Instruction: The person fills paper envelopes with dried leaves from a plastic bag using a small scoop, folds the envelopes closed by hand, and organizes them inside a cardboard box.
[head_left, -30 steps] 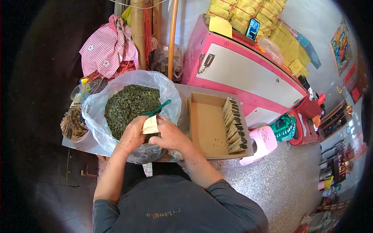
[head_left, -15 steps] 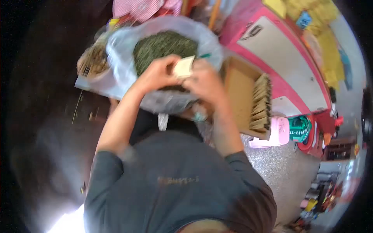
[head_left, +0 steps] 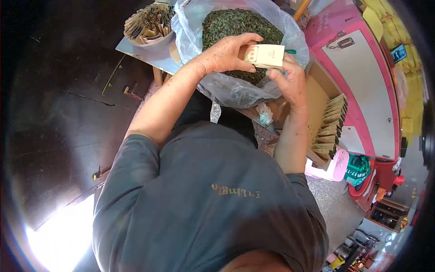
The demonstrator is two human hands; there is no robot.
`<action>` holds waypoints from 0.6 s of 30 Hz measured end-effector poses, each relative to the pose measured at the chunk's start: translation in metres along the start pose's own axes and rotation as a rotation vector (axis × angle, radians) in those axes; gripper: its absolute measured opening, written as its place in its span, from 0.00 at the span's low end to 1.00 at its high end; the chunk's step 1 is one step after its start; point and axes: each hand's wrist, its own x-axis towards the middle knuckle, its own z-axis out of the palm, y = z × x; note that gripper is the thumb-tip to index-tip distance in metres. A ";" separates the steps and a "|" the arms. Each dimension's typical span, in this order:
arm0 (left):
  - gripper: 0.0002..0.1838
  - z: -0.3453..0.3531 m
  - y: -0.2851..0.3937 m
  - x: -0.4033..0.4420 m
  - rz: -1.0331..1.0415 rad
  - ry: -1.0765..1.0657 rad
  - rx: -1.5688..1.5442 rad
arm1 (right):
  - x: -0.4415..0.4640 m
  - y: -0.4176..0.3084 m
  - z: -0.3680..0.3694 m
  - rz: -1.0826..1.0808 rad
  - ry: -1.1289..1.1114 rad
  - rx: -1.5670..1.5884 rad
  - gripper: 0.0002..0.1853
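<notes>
Left hand [head_left: 225,54]: cream rectangular paper packet [head_left: 271,56] pinched by fingers.
Right hand [head_left: 293,86]: fingers partly hidden; hold cannot be told.
Packet: best held uncrushed over dark-green dried leaves [head_left: 226,27].

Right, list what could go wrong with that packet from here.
The cream packet, held by the left hand with the right hand at its end, might slip into the loose leaves below. The right forearm could also bump the carton beside it.
</notes>
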 end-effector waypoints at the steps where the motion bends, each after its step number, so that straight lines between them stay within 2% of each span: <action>1: 0.40 0.000 -0.001 0.001 0.022 -0.011 -0.019 | 0.001 0.002 0.000 -0.044 -0.019 -0.022 0.19; 2: 0.39 0.001 -0.002 0.001 0.044 -0.022 -0.039 | 0.002 0.002 -0.001 -0.043 -0.017 -0.023 0.19; 4: 0.37 0.002 0.005 -0.001 0.042 -0.015 0.051 | 0.006 -0.004 -0.001 -0.195 -0.052 -0.168 0.18; 6: 0.32 0.003 0.014 0.000 0.057 -0.001 0.217 | 0.007 -0.006 0.006 -0.184 -0.068 -0.189 0.17; 7: 0.30 0.005 0.014 -0.001 0.045 0.032 0.197 | 0.007 -0.007 0.005 -0.171 -0.084 -0.223 0.17; 9: 0.29 0.012 0.011 -0.001 0.083 0.111 0.252 | 0.005 -0.018 0.014 -0.032 -0.018 -0.169 0.16; 10: 0.30 0.012 0.010 -0.001 0.048 0.089 0.247 | 0.005 -0.012 0.017 -0.030 0.015 -0.187 0.15; 11: 0.30 0.015 0.009 -0.001 0.139 0.155 0.281 | 0.005 -0.007 0.019 -0.025 0.011 -0.191 0.14; 13: 0.30 0.015 0.015 -0.005 0.141 0.193 0.438 | 0.005 -0.014 0.022 0.163 0.041 -0.151 0.15; 15: 0.31 0.017 0.023 -0.004 0.124 0.256 0.614 | 0.007 -0.030 0.020 0.258 0.091 -0.022 0.16; 17: 0.31 0.016 0.019 -0.004 0.217 0.344 0.737 | 0.007 -0.017 0.028 0.276 0.172 0.068 0.16; 18: 0.31 0.016 0.019 -0.004 0.232 0.346 0.739 | 0.008 -0.017 0.029 0.362 0.155 0.190 0.13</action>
